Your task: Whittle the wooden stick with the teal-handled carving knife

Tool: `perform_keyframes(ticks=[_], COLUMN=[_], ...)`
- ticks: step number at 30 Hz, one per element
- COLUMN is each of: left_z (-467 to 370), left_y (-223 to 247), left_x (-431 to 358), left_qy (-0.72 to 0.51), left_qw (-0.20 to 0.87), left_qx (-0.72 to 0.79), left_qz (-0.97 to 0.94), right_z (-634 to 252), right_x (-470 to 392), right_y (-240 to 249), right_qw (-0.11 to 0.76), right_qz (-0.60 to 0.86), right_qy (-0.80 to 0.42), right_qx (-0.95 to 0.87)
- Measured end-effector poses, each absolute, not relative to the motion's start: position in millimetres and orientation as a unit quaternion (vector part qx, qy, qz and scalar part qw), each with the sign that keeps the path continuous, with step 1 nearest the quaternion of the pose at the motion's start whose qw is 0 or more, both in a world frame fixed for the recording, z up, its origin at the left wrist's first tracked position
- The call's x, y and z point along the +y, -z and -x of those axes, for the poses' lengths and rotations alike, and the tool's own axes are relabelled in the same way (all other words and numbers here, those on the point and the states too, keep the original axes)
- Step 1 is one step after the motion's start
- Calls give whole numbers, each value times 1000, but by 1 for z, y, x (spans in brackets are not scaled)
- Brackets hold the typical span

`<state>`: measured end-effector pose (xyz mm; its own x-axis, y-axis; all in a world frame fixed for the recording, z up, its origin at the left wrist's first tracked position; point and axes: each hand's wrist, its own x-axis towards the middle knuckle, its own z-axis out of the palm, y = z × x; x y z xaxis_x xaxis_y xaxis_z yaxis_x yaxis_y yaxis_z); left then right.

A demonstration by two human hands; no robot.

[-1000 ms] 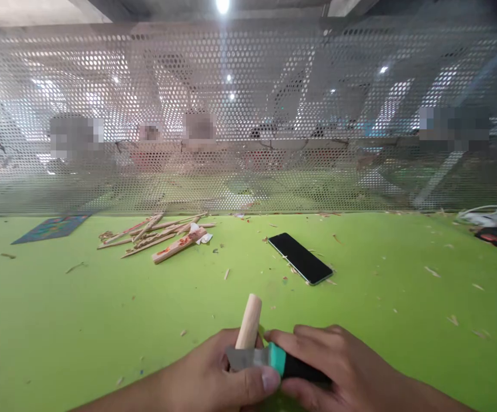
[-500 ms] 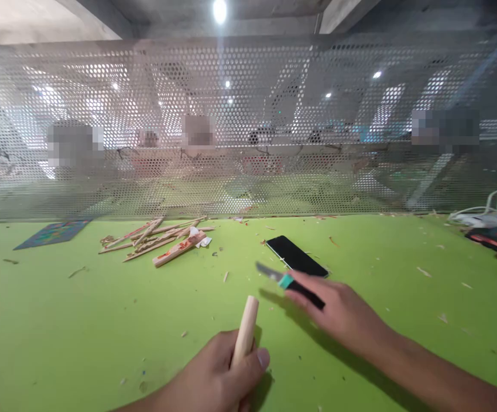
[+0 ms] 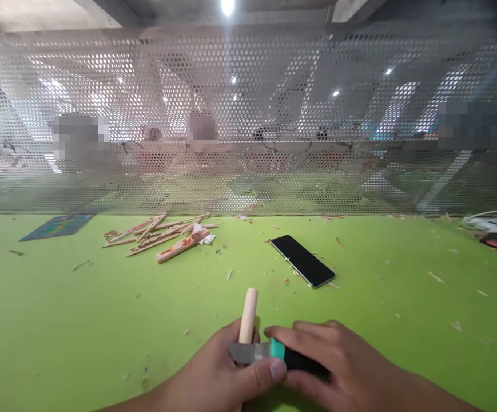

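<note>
The knife (image 3: 277, 348) is back across the dowel (image 3: 249, 316); apparently touching.

Bright overhead lamp (image 3: 227, 7), vertical glare streak (image 3: 230, 43) below it, hazy perforated screen (image 3: 248, 166), dark upper-right corner

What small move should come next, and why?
I'd probably push the teal-and-black-handled metal knife gently toward the far end of the pale round wooden stick: the blade crosses the stick, the right hand grips the handle, and the left hand holds the stick.
</note>
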<state>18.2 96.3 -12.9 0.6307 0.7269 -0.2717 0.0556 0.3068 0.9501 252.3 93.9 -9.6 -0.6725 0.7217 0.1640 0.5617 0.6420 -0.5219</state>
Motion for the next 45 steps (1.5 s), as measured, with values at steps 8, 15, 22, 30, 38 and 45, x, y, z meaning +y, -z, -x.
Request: perform_keyframes(ticks=[8, 15, 22, 30, 38, 45], left_z=[-22, -22, -17, -19, -15, -12], left_y=[18, 18, 19, 22, 12, 13], left_x=[97, 96, 94, 99, 97, 101], left_qy=[-224, -214, -207, -228, -209, -188], left_qw=[725, 733, 737, 797, 787, 798], left_qx=[377, 389, 381, 357, 320, 303], left_qz=[-531, -516, -519, -431, -485, -485], right_z=[-250, -255, -286, -267, -272, -270], right_x=[92, 107, 135, 118, 120, 118], right_y=[15, 16, 21, 15, 27, 23], right_qw=[181, 230, 295, 289, 293, 294], right_qz=[375, 437, 562, 468, 447, 468], right_qy=[-147, -167, -126, -154, -149, -171], right_qx=[-897, -853, -763, -821, -832, -816])
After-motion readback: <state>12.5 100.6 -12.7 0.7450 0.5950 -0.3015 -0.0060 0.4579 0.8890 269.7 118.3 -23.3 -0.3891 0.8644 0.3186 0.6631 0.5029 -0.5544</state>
